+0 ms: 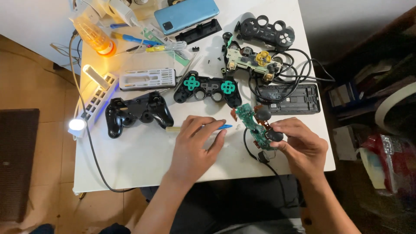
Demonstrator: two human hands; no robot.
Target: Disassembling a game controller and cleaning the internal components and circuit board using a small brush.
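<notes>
My right hand holds a green game-controller circuit board with two black thumbsticks and a black cable hanging off the table edge. My left hand grips a thin tool with a pale handle and blue tip, the tip pointing toward the board. Just beyond my hands lies a black controller front shell with teal button pads, and a black controller back shell sits to the left.
On the white table: another opened controller with board and cable, a black front shell, a black flat frame, a blue phone, screwdrivers, a white tool rack, a lit lamp, an orange bottle.
</notes>
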